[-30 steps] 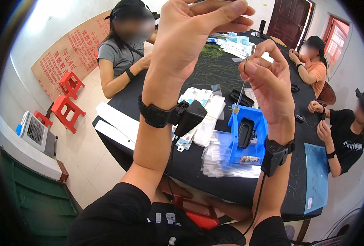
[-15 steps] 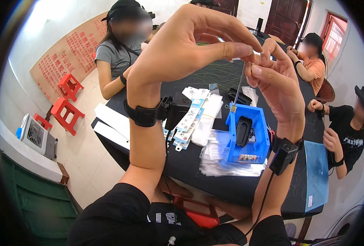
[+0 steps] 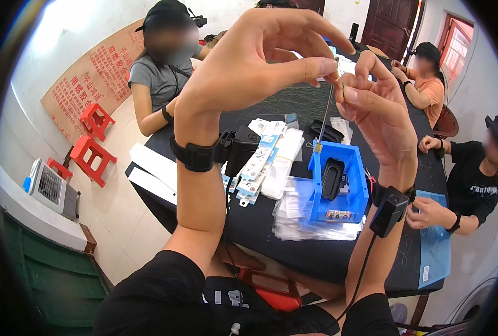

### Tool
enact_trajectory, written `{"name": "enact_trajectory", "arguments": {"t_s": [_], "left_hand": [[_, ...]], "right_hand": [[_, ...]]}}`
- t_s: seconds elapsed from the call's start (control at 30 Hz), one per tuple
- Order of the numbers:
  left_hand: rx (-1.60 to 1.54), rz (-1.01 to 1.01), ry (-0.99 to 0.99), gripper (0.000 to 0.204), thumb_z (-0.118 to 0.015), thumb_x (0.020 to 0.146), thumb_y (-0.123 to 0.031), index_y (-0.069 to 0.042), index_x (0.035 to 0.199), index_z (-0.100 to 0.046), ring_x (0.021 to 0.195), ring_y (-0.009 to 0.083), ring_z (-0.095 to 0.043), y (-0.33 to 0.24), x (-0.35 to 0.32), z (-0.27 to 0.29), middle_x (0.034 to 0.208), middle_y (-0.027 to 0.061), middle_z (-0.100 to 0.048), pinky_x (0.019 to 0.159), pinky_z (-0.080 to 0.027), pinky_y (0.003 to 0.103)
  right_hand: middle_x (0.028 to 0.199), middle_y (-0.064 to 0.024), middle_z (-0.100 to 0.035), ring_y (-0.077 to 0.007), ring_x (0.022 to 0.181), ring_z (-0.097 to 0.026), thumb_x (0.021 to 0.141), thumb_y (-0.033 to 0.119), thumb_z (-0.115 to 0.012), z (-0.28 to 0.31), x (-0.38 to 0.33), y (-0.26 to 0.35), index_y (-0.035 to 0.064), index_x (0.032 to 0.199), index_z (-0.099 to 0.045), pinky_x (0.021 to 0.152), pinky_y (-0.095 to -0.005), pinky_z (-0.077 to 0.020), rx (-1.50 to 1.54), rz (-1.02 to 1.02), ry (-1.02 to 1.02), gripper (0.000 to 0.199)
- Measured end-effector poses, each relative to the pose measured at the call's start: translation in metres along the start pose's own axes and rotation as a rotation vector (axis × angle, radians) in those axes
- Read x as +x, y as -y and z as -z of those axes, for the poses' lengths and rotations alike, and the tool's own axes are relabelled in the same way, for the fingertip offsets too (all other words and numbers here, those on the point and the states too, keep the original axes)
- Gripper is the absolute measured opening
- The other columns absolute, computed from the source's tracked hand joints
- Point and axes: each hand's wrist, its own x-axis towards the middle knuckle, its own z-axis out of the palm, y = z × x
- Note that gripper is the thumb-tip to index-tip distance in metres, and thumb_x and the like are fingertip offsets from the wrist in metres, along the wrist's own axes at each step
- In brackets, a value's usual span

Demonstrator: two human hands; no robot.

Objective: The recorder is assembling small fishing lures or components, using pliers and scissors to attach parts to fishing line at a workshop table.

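My left hand (image 3: 260, 61) is raised in front of me, thumb and fingertips closed in a pinch by the top of a thin metal rod (image 3: 329, 109). Facing it, my right hand (image 3: 379, 109) pinches thumb against forefinger; a tiny gold-coloured bit shows there, too small to name. The rod stands tilted, its lower end at a brass-coloured clamp (image 3: 318, 147) on the rim of a blue plastic bin (image 3: 338, 215). Inside the bin lies a black oblong tray (image 3: 332, 178). Any fine thread between my hands is too thin to make out.
Clear plastic sleeves (image 3: 293, 221) lie under and beside the bin, with printed cards (image 3: 257, 168) to their left. Another black tray (image 3: 325, 131) sits behind it. A translucent blue sheet (image 3: 435, 246) covers the table's right edge, near a co-worker's hand (image 3: 428, 213). Other people sit around the table.
My left fingertips have shifted slightly left, opening a small gap from my right fingers. At the right, a co-worker's hand has come down onto the blue sheet.
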Motion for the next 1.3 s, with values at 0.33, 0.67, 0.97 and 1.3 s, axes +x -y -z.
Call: {"name": "enact_trajectory", "arguments": {"t_s": [0.33, 0.67, 0.97, 1.3], "left_hand": [[0.031, -0.140, -0.012, 0.044, -0.083, 0.083, -0.003, 0.001, 0.125, -0.070, 0.098, 0.0188, -0.076, 0.008, 0.005, -0.007, 0.113, 0.0135, -0.076, 0.081, -0.062, 0.031], [0.069, -0.122, -0.112, 0.037, -0.082, 0.085, -0.003, 0.000, 0.120, -0.072, 0.091, 0.0139, -0.074, 0.006, 0.007, -0.011, 0.108, 0.0111, -0.076, 0.078, -0.060, 0.026], [0.115, -0.087, -0.212, 0.027, -0.078, 0.090, -0.004, 0.000, 0.116, -0.074, 0.095, 0.0137, -0.074, 0.023, 0.014, -0.014, 0.109, 0.0106, -0.077, 0.086, -0.062, 0.028], [0.105, -0.121, -0.229, 0.026, -0.077, 0.089, -0.002, 0.000, 0.115, -0.075, 0.098, 0.0171, -0.075, 0.030, 0.016, -0.017, 0.113, 0.0114, -0.076, 0.091, -0.062, 0.032]], "right_hand": [[0.090, -0.0134, -0.076, -0.0111, 0.078, -0.071, 0.089, 0.007, -0.078, 0.001, -0.003, 0.004, 0.0133, 0.096, -0.059, 0.060, -0.0189, -0.0462, -0.063, -0.021, -0.013, 0.021], [0.093, -0.0171, -0.076, -0.0071, 0.071, -0.069, 0.099, 0.017, -0.069, 0.010, -0.001, 0.003, 0.0102, 0.101, -0.061, 0.060, -0.0176, -0.0518, 0.000, -0.017, -0.052, 0.010], [0.091, -0.0108, -0.076, -0.0077, 0.070, -0.068, 0.097, 0.020, -0.071, 0.013, 0.006, -0.015, 0.0022, 0.105, -0.074, 0.060, -0.0204, -0.0524, -0.567, 0.103, -0.415, 0.020], [0.085, -0.0074, -0.073, -0.0071, 0.068, -0.065, 0.097, 0.021, -0.072, 0.000, 0.004, -0.008, 0.0016, 0.105, -0.076, 0.059, -0.0197, -0.0491, -0.305, 0.109, -0.261, 0.021]]}}
